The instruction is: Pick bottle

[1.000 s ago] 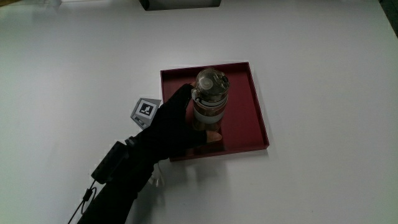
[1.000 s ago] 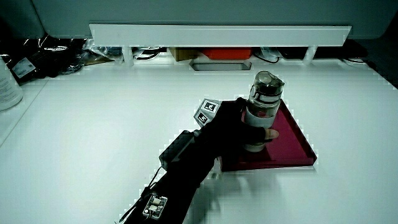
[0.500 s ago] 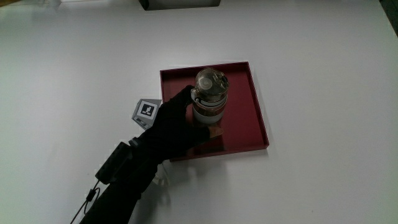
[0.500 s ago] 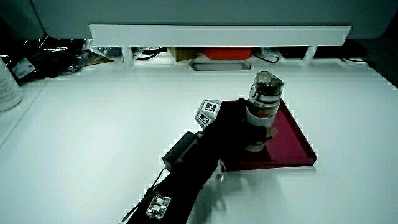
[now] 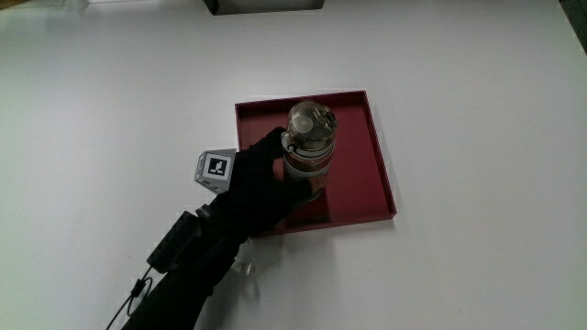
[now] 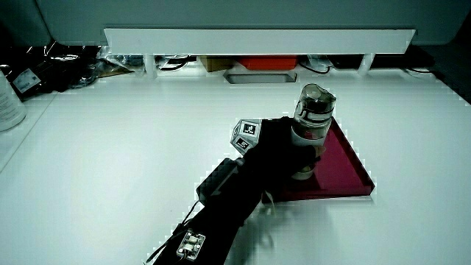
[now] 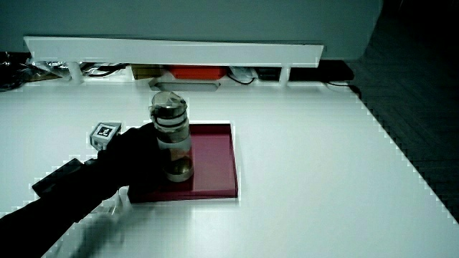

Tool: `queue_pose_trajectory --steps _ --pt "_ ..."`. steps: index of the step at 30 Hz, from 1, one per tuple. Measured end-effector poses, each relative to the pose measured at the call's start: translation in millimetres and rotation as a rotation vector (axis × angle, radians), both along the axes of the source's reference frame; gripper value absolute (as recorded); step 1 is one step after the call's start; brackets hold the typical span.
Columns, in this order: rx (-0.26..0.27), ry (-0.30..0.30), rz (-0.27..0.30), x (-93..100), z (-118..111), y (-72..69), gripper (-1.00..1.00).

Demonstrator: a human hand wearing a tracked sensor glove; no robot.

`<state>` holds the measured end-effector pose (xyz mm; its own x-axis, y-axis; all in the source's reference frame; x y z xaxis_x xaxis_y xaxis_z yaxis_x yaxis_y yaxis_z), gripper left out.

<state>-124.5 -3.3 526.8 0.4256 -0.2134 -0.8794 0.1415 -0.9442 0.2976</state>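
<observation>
A clear bottle [image 5: 310, 137] with a grey lid and a dark band stands upright in a dark red square tray [image 5: 362, 174]. The gloved hand [image 5: 261, 183] reaches over the tray's near edge and is shut on the bottle's lower body. The patterned cube [image 5: 217, 169] on its back sits just outside the tray. Both side views show the bottle [image 6: 313, 121] [image 7: 171, 136] in the tray [image 6: 342, 165] [image 7: 215, 165] with the hand [image 6: 276, 154] [image 7: 133, 158] wrapped around it. Whether the bottle's base still touches the tray cannot be told.
A low white partition [image 6: 257, 40] runs along the table's edge farthest from the person, with an orange box [image 6: 268, 64] and cables under it. A white container [image 6: 7, 103] stands at the table's edge. A black device [image 5: 174, 240] with a cable rides on the forearm.
The fingers have closed tighter around the bottle, hiding the fingertip that showed before. The forearm has slid a little toward the tray. The bottle stays in place.
</observation>
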Motion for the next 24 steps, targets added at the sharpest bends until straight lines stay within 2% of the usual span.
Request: queue_pose_trajectory --steps 1,2,4,5,6,8,9,10,12,14,15,17,18,19,21,22,24 --pt "0.011 0.019 -0.001 -0.4 1.9 0.4 1.0" --pt "-0.007 -0.006 -0.005 -0.2 -1.1 0.9 1.0" --pt "0.009 0.009 -0.01 0.7 -0.9 0.6 1.0" --pt "-0.002 -0.01 -0.007 0.7 -2.3 1.0 1.0" --pt "0.031 0.006 -0.003 0.4 -2.0 1.3 1.0" --pt "0.005 -0.005 -0.008 -0.5 -6.1 2.4 1.0" --pt "0.028 0.014 -0.005 -1.1 -6.8 1.5 1.0" --pt "0.021 -0.006 -0.006 -2.0 -11.1 1.2 1.0" --pt "0.045 0.025 -0.004 -5.0 -16.5 0.5 1.0" --pt "0.04 0.081 -0.007 -8.1 -25.7 0.4 1.0" --pt "0.05 0.064 -0.006 -11.3 -30.4 0.2 1.0" --pt "0.069 0.076 -0.007 -17.3 -38.9 -0.2 1.0" --pt "0.084 0.11 -0.012 -20.1 -42.7 -0.7 1.0" --pt "0.078 0.137 -0.018 -23.3 -48.5 -0.8 1.0" --pt "0.109 0.137 -0.025 -32.8 -56.5 -1.3 1.0" --pt "0.094 0.177 -0.039 -37.1 -59.4 -1.0 1.0" --pt "0.117 0.137 -0.046 -47.8 -67.8 -0.9 1.0"
